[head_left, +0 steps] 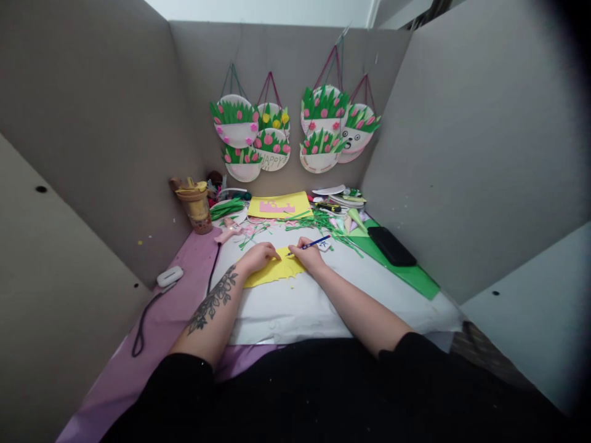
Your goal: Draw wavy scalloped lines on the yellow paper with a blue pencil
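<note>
My right hand point(310, 255) is closed around a dark blue pencil point(319, 242) with a reddish end, its point on or just above a yellow sheet of paper point(272, 275). The sheet's near edge is cut unevenly. On its left part rests my left hand point(260, 256), fingers bent and fingertips against the paper, with nothing seen in its grasp. Just right of the pencil lies a small white piece point(325, 245) with dark marks. Behind the hands is another yellow sheet point(302, 200) with a cut pink paper strip point(276, 207) on it.
Green paper shreds point(323, 220) litter the back. A pink glue gun point(229, 232) and a drink cup point(196, 206) stand left; a black case point(391, 246) lies on green paper point(427, 286) at right. Paper-plate flower baskets point(237, 132) hang on the grey back panel point(281, 49).
</note>
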Available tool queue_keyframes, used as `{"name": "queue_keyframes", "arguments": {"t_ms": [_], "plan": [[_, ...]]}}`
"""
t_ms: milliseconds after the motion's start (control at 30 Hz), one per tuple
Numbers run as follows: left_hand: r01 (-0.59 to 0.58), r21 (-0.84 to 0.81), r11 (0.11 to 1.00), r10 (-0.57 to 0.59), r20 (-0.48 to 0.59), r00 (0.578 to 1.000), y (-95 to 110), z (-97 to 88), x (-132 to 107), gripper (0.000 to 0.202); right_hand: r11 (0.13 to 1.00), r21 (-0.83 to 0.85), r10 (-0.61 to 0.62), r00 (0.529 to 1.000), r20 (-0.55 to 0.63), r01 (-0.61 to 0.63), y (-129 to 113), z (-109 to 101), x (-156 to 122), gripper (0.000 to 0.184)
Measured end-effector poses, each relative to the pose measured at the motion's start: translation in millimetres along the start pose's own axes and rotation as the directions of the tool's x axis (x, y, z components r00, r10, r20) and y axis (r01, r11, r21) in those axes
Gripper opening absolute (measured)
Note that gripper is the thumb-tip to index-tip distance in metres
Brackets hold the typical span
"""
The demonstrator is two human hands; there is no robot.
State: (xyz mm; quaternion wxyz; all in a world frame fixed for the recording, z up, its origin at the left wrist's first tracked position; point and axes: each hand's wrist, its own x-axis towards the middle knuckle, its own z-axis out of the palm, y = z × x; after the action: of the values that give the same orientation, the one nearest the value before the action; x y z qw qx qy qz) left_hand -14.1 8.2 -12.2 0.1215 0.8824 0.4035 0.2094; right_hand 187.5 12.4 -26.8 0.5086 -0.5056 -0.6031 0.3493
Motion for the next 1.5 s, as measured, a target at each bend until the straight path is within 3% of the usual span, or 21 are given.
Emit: {"name": "queue_keyframes", "arguments": {"t_ms": [633, 1500], "plan": [[0.058, -0.050, 0.997, -0.057, 0.026, 0.998, 4.4, -2.2, 1.1, 0.046, 0.998, -0.051, -0.039, 0.999, 0.006, 0.039, 2.0, -0.1, -0.4, 0.029], [0.037, -0.046, 0.998, -0.036, 0.024, 0.999, 1.3, 0.0, 0.4, 0.048, 0.997, -0.073, -0.026, 1.000, 0.002, 0.026, 0.4, -0.5, -2.1, 0.030]]}}
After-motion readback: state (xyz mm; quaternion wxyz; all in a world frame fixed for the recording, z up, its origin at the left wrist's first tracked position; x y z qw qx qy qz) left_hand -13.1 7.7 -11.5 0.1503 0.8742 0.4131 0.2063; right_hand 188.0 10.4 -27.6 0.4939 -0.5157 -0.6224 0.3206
